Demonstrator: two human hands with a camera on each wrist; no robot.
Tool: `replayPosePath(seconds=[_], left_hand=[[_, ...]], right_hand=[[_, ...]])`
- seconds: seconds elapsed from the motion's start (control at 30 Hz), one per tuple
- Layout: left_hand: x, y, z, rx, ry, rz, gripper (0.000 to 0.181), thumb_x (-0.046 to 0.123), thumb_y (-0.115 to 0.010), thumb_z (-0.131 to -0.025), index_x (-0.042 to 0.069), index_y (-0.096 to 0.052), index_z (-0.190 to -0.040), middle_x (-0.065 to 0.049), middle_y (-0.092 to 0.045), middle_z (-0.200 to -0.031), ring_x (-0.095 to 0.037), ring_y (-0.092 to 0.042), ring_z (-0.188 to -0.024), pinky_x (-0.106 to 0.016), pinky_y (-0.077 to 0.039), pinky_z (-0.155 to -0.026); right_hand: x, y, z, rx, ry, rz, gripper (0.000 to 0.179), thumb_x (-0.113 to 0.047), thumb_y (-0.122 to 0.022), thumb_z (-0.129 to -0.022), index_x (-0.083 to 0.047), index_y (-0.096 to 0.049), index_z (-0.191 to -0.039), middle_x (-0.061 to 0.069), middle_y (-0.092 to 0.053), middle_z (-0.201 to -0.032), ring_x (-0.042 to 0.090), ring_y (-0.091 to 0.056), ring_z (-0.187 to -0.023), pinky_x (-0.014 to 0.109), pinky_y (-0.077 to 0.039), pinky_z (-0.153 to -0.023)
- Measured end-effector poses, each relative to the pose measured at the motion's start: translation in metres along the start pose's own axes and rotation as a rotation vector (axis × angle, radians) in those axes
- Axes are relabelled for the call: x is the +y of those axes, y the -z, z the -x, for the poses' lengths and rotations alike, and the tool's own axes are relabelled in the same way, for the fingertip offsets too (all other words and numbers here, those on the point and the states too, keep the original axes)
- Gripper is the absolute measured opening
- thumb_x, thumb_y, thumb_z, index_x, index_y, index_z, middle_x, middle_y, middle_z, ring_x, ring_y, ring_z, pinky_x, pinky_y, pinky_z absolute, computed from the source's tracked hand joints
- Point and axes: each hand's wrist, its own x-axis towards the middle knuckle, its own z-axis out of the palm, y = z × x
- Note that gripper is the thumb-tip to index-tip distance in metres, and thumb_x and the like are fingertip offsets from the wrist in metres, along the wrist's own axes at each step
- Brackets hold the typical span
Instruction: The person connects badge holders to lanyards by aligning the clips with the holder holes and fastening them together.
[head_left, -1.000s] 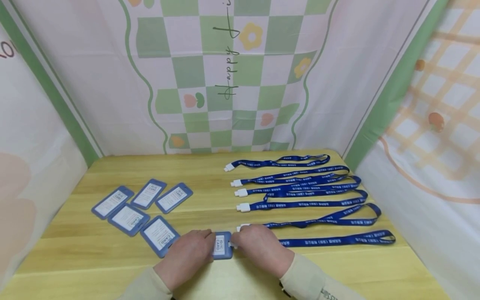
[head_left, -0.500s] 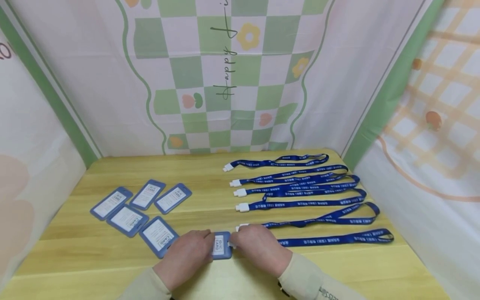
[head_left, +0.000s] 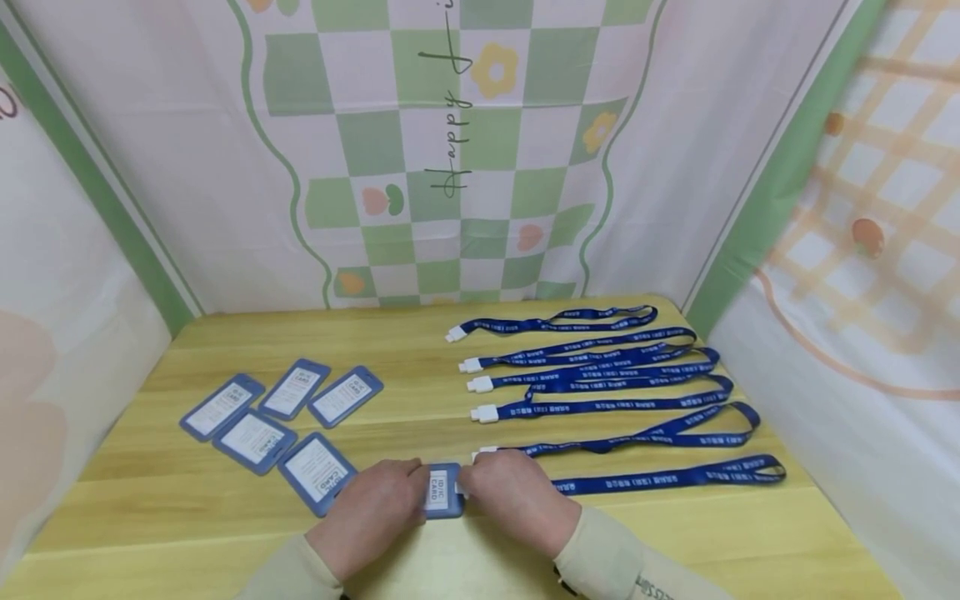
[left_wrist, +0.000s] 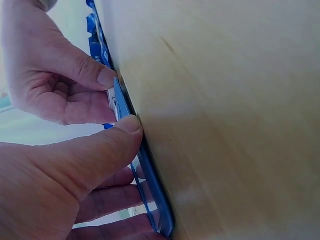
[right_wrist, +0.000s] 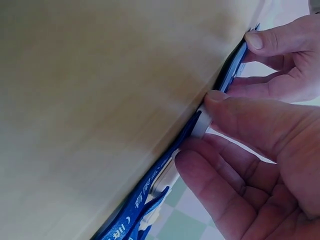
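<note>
My left hand (head_left: 378, 508) grips a blue ID card holder (head_left: 444, 492) lying near the table's front, thumb on one side and fingers on the other. In the left wrist view the holder (left_wrist: 159, 195) is seen edge-on between them. My right hand (head_left: 517, 504) pinches the white clip (right_wrist: 202, 122) of the nearest blue lanyard (head_left: 637, 482), right at the slotted end of the holder. Fingers cover most of that clip in the head view, so how far it sits in the slot is hidden. The lanyard's strap runs off to the right, flat on the table.
Several more blue card holders (head_left: 258, 440) lie at the left, one (head_left: 318, 473) close beside my left hand. Several other lanyards (head_left: 600, 408) lie in rows at the right, white clips (head_left: 485, 413) pointing left. Patterned cloth (head_left: 495, 142) hangs behind the wood-grain table (head_left: 187, 533).
My right hand has edged slightly left toward the card holder, and its lanyard has shifted left with it. My left hand keeps its grip in the same place.
</note>
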Motion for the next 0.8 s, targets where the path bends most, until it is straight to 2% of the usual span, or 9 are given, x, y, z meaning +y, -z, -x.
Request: replayPosePath(seconds=[0.4, 0.67, 0.8], left_hand=[[-0.0008, -0.0003, 0.0016, -0.013, 0.007, -0.005, 0.036, 0.028, -0.088, -0.082, 0.009, -0.072, -0.109, -0.006, -0.075, -0.106, -0.017, -0.069, -0.082, -0.031, -0.062, -0.071], [0.0007, -0.0007, 0.0024, -0.014, 0.025, -0.029, 0.037, 0.028, -0.086, -0.085, 0.008, -0.072, -0.113, -0.007, -0.074, -0.107, -0.020, -0.070, -0.085, -0.033, -0.062, -0.070], [-0.0003, 0.0000, 0.0020, -0.029, 0.034, -0.022, 0.044, 0.030, -0.088, -0.082, 0.007, -0.072, -0.116, -0.009, -0.075, -0.112, -0.020, -0.070, -0.087, -0.033, -0.063, -0.074]], right_hand=[[0.0011, -0.0013, -0.0006, 0.005, 0.009, 0.005, 0.005, -0.013, -0.080, -0.088, -0.017, -0.080, -0.091, -0.005, -0.070, -0.073, 0.004, -0.055, -0.058, 0.018, -0.048, -0.052], [0.0051, -0.0010, -0.0018, -0.048, -0.028, -0.074, 0.004, -0.014, -0.077, -0.091, -0.015, -0.079, -0.088, -0.005, -0.067, -0.073, 0.004, -0.048, -0.057, 0.018, -0.044, -0.051], [0.0053, 0.0005, -0.0020, -0.066, -0.037, -0.082, 0.004, -0.015, -0.076, -0.092, -0.014, -0.079, -0.090, -0.004, -0.067, -0.073, 0.005, -0.048, -0.057, 0.019, -0.044, -0.051]])
